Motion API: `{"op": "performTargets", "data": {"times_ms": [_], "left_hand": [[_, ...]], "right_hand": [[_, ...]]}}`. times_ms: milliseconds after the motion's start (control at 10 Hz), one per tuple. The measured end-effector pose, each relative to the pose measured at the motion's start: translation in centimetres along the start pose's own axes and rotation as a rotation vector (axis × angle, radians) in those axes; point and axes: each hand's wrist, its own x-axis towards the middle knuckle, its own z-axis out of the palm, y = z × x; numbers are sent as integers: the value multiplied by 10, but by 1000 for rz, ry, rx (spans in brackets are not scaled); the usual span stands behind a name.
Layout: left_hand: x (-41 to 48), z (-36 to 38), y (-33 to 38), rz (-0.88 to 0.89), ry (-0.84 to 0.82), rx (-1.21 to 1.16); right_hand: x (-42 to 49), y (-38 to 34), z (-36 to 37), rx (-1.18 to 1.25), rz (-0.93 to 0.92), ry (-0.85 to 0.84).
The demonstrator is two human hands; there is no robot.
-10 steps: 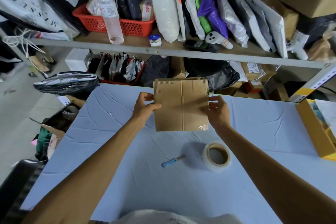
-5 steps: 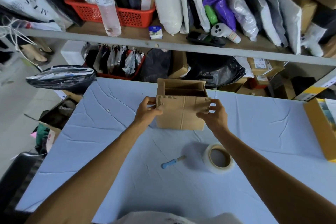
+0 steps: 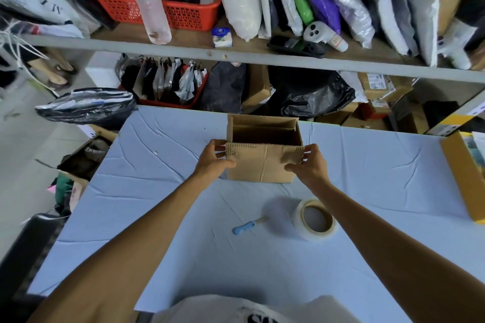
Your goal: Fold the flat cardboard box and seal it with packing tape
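now the box [image 3: 262, 162] stands opened up on the tabletop [image 3: 367, 191], where a second ago we held it as a flat panel lifted toward the shelf. its top is open toward us, and we can see down into the hollow with the far flaps standing upright. our left hand [image 3: 214, 161] grips the near left corner, thumb on the front panel and fingers [image 3: 219, 145] curled around the side; our right hand [image 3: 308, 165] holds the near right corner the same way, so both sets of fingers are closed on the cardboard. the box sits near the far middle of the tabletop, well in front of the shelf [image 3: 236, 56].

that change means the flat sheet has become a squared tube, so we judge the shaping step is mostly done. the flaps on top are not yet folded in. the roll of tape [image 3: 316, 219] lies untouched nearer to us, with the blue-handled cutter [image 3: 245, 227] just beside it, so sealing has not begun.
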Motion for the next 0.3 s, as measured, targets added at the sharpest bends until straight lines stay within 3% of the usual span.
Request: {"op": "performTargets", "data": {"times_ms": [200,300], "left_hand": [[-15,-11,-1,-96,-113,270],[-33,-12,2,-67,-73,480]], "right_hand": [[2,-3,-3,-205,54,-103],[-5,-4,-7,-245,112,-122]]}}
